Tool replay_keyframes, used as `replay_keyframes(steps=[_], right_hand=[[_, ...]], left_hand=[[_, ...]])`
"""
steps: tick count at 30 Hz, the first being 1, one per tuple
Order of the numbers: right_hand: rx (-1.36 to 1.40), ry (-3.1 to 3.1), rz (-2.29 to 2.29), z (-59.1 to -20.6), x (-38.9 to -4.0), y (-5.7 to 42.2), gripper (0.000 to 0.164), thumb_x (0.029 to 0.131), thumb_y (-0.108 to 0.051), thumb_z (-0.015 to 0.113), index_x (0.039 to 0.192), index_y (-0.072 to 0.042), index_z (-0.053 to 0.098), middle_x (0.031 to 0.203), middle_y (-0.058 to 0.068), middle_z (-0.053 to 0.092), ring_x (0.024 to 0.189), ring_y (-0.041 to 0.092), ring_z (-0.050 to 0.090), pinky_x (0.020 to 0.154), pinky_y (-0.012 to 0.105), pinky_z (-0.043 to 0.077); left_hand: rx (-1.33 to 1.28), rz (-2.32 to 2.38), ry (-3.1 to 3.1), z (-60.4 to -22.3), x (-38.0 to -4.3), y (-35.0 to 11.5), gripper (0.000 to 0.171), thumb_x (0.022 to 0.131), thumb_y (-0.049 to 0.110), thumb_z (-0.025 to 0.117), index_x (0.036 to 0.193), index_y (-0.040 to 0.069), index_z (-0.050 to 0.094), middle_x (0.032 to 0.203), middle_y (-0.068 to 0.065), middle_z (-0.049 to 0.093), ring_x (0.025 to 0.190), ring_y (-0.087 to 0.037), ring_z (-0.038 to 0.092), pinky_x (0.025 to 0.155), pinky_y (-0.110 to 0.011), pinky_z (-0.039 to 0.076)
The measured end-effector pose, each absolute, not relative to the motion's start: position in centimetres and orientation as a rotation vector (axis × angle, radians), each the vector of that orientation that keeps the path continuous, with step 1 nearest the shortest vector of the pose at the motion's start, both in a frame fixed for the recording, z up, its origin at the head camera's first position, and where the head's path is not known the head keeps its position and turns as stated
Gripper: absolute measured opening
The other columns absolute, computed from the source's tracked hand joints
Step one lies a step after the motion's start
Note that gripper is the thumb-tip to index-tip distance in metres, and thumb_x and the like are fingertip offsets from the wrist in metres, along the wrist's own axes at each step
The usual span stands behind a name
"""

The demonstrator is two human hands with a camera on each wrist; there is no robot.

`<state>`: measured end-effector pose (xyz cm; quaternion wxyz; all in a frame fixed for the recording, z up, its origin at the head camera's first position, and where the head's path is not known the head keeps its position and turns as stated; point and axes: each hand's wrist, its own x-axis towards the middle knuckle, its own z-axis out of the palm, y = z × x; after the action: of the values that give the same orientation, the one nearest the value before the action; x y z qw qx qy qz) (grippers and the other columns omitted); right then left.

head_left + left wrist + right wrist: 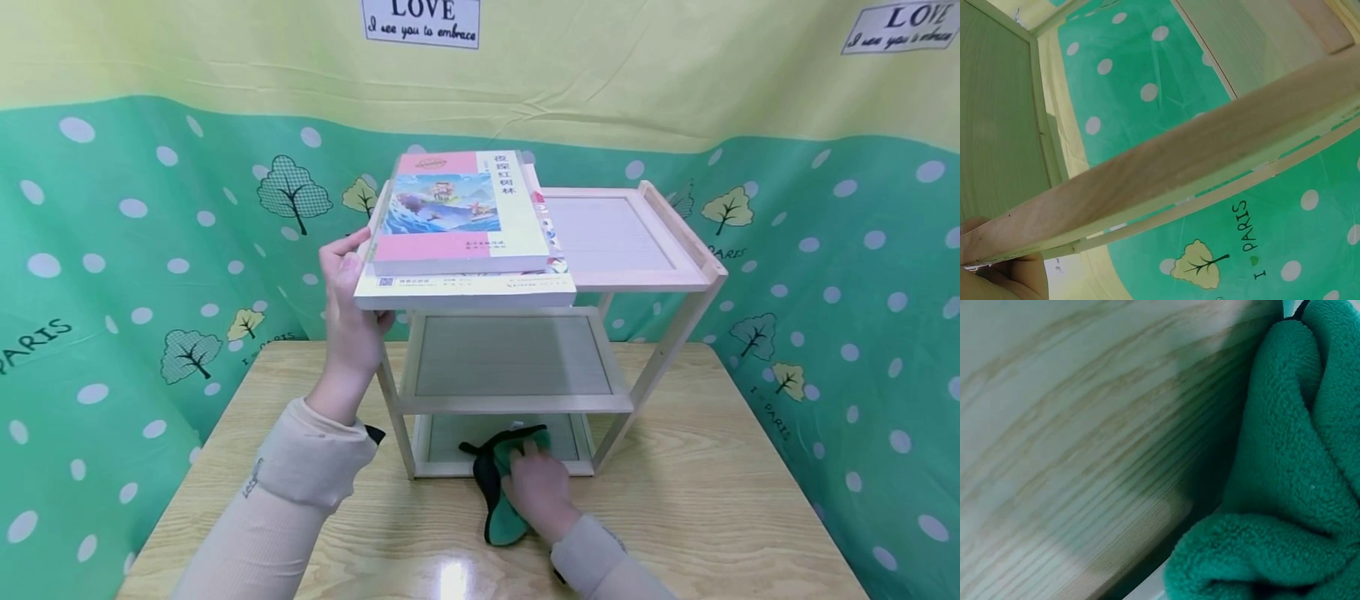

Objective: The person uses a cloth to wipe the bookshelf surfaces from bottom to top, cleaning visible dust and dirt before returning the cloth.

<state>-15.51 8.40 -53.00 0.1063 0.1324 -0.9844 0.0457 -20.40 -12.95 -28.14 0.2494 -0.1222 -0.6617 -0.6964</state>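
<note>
A small wooden three-tier shelf [517, 403] stands on the table. My left hand [348, 312] grips its top front-left corner, beside the books; in the left wrist view, fingers [1025, 275] lie around the end of a wooden rail [1166, 159]. Two stacked books lie on the left of the top tier: a pink and white one [442, 246] above a larger white one [465, 301]. Low at the front, my right hand [538, 487] holds a green cloth with black edging [507, 525] against the bottom tier [442, 450]. The cloth [1279, 456] looks fluffy and folded in the right wrist view.
The wood-grain table [705, 500] extends on both sides of the shelf. A green and yellow printed curtain [150, 250] hangs behind and at the sides. The middle tier [517, 354] sits above my right hand, and the shelf's front legs [660, 358] flank the opening.
</note>
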Motion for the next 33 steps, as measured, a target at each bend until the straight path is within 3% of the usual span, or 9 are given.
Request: replay_keyframes(steps=[20,33], right_hand=[[0.447,-2.78,0.143,-53.6,-15.8,7.1,0.02,0.071,-0.024,0.077,0.081,-0.008,0.07,0.09,0.012,0.065,0.063,0.019,0.056,0.042,0.026,0.039],[0.475,-2.786,0.155,-53.9,-16.0,6.0,0.022,0.072,-0.025,0.075,0.087,-0.009,0.072,0.096,0.01,0.067,0.068,0.019,0.059,0.042,0.027,0.039]], left_hand=[[-0.329,-1.892,-1.811,-28.1,-20.4,-13.0,0.049,0.097,0.045,0.026,0.135,0.015,0.035,0.064,0.002,0.049,0.041,-0.008,0.023,0.038,-0.022,0.021],[-0.33,-1.909,-1.796,-28.1,-20.4,-13.0,0.048,0.097,0.044,0.026,0.134,0.016,0.035,0.063,0.003,0.049,0.041,-0.007,0.023,0.038,-0.022,0.021]])
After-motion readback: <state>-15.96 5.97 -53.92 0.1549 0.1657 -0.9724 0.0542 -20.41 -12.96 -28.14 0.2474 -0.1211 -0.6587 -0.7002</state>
